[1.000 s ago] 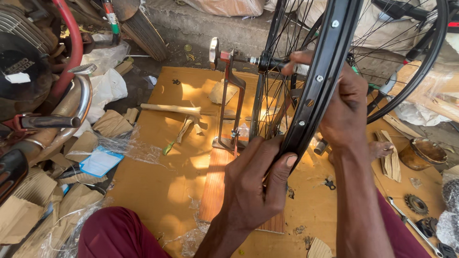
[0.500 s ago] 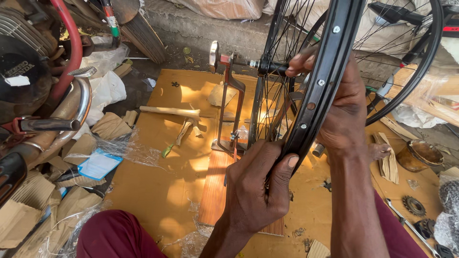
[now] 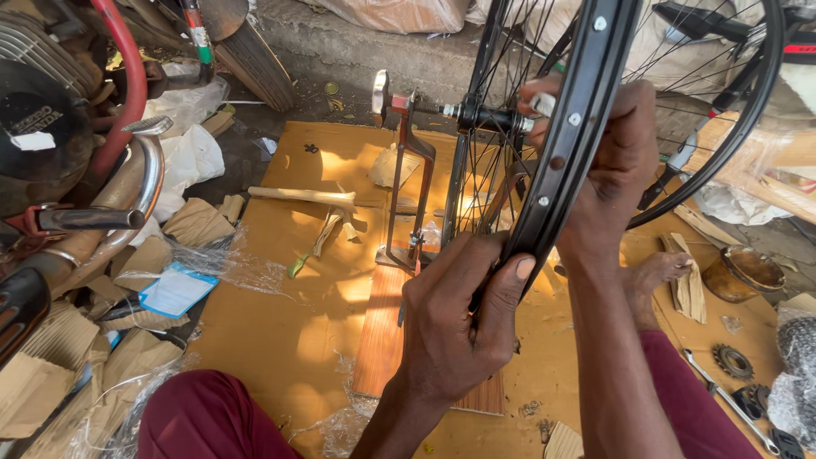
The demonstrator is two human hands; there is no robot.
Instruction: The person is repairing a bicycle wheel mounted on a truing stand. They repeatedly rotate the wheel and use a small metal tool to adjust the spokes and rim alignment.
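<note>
Head view: left hand [image 3: 459,323] grips rim [image 3: 578,127]; right hand [image 3: 616,161] at hub [image 3: 489,115].

wheel rim [image 3: 586,127] cut off above, right fingertips hidden

Wheel rim [image 3: 571,144]: black, with small silver eyelets along its inner face; stands upright on edge, running diagonally from the top of the view down to the middle.
Spokes [image 3: 484,183]: thin, dark, fanning from the hub to the rim.
Hub axle [image 3: 489,117]: dark with a silver nut, seated in what looks like the stand's upper arm.
Stand [image 3: 406,191]: dark metal upright with a red top, fixed on a reddish wooden board [image 3: 382,336].
</note>
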